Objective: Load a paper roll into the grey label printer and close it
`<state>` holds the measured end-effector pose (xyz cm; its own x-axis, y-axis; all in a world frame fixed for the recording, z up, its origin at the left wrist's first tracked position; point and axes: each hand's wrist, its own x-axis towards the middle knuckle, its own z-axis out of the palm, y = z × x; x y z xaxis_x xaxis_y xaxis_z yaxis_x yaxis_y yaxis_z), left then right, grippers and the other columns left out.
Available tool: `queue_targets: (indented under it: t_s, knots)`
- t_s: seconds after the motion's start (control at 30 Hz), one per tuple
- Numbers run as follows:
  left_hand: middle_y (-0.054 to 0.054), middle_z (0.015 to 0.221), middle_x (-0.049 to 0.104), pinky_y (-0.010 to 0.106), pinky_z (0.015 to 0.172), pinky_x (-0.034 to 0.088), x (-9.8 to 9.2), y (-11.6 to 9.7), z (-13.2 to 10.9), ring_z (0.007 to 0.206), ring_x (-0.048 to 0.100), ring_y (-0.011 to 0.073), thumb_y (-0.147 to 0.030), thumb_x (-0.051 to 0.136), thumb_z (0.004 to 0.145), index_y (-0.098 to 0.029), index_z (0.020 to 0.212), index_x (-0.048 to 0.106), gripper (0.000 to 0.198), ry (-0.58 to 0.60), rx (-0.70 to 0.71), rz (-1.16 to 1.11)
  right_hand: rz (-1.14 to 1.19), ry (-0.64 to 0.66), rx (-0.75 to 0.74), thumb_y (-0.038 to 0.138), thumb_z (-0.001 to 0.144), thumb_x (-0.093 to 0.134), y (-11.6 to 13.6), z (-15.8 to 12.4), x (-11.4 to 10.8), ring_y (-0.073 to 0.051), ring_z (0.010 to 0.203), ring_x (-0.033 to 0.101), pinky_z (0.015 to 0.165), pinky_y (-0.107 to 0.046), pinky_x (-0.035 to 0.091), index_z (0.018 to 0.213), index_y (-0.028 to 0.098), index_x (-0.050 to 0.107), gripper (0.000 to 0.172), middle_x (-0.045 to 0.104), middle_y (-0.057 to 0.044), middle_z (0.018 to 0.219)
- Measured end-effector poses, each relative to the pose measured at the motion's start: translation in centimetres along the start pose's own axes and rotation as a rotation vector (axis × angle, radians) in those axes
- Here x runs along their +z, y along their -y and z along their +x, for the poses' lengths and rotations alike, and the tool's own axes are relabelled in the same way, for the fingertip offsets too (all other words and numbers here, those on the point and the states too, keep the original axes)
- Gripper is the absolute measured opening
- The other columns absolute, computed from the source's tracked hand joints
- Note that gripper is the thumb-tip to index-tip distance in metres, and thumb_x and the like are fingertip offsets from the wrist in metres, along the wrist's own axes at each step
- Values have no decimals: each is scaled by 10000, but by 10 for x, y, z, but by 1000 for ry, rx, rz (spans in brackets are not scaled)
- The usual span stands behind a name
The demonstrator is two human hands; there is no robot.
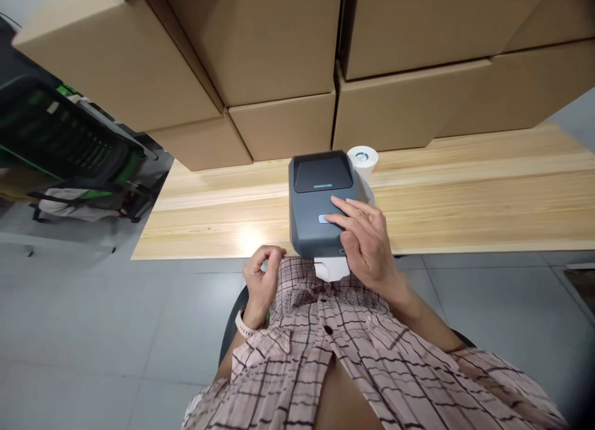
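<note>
A dark grey label printer stands at the front edge of a light wooden table. My right hand lies on its top, fingers stretched, with a fingertip on the small pale button. A white label strip pokes out of the printer's front, below that hand. A white roll stands just behind the printer on the right. My left hand hovers left of the printer, off the table, its fingers curled together in a loose pinch; nothing shows in them. A watch sits on that wrist.
Large cardboard boxes are stacked along the back of the table. A black and green mesh chair stands at the far left on the grey tiled floor. My checked shirt fills the bottom of the view.
</note>
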<state>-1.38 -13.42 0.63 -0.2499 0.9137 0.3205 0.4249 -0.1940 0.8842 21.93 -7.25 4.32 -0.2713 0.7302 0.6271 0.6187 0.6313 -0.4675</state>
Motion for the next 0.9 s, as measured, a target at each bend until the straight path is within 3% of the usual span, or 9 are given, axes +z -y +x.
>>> queue_targets:
  t_s: [0.07,0.17,0.23,0.33,0.4,0.53,0.67,0.77,0.9]
  knots:
    - [72,1093,783,324,850,618,7,6,2,1004,752,198,-367,635,1036,-229,1155,750,215,-109,75,-25,-26,-10,-25,332,1144,361,-3,1,0,-267,1387,582,1110,-480,459,1262,245,717,385,701,-57,1500]
    - [141,1536,611,459,1086,602,23,11,2,1399,633,288,-404,742,969,-313,1606,449,707,-34,153,-92,-130,20,-68,369,1129,447,-6,5,-3,-272,1352,600,1174,-509,408,1232,273,730,316,701,-32,1505]
    - [144,1696,455,529,1219,510,32,12,1,1552,489,331,-438,787,936,-350,1690,300,902,99,145,-128,-188,50,-100,435,1122,471,-8,9,-5,-285,1380,591,1251,-556,316,1206,289,735,313,689,-24,1521]
    - [125,1794,298,565,1280,440,40,15,-5,1612,392,369,-470,806,917,-365,1709,258,969,202,60,-158,-171,73,-109,515,1118,450,-13,11,-7,-300,1493,526,1315,-606,211,1200,299,731,364,667,-24,1548]
    - [116,1811,259,574,1281,438,42,16,-8,1607,400,377,-485,792,926,-377,1713,241,966,205,15,-190,-79,98,-84,575,1117,393,-18,5,-6,-305,1577,446,1317,-612,243,1257,297,713,446,581,-45,1636]
    - [86,1799,306,552,1316,399,42,14,-9,1625,387,347,-520,645,1020,-396,1707,279,787,184,21,-223,166,74,12,672,1096,309,-29,-20,3,-329,1666,301,1264,-615,395,1574,298,497,635,269,-109,1810]
    - [52,1734,444,570,1372,283,36,0,4,1659,327,313,-573,447,1088,-375,1648,444,593,91,167,-133,204,14,113,695,1087,274,-29,-33,2,-350,1645,346,1256,-672,399,1723,356,233,721,251,-122,1813]
    - [27,1683,522,533,1367,307,31,-14,28,1641,368,282,-601,362,1102,-369,1573,558,561,34,188,-128,177,14,86,716,1080,201,-22,-15,-11,-368,1632,368,1282,-686,357,1732,344,224,751,312,-136,1789]
    - [62,1494,688,503,1299,411,34,-19,74,1484,576,263,-528,446,1094,-315,1388,703,444,-43,184,-281,107,-1,-11,716,1086,186,-20,45,-31,-373,1603,412,1286,-645,371,1727,291,255,772,396,-137,1749]
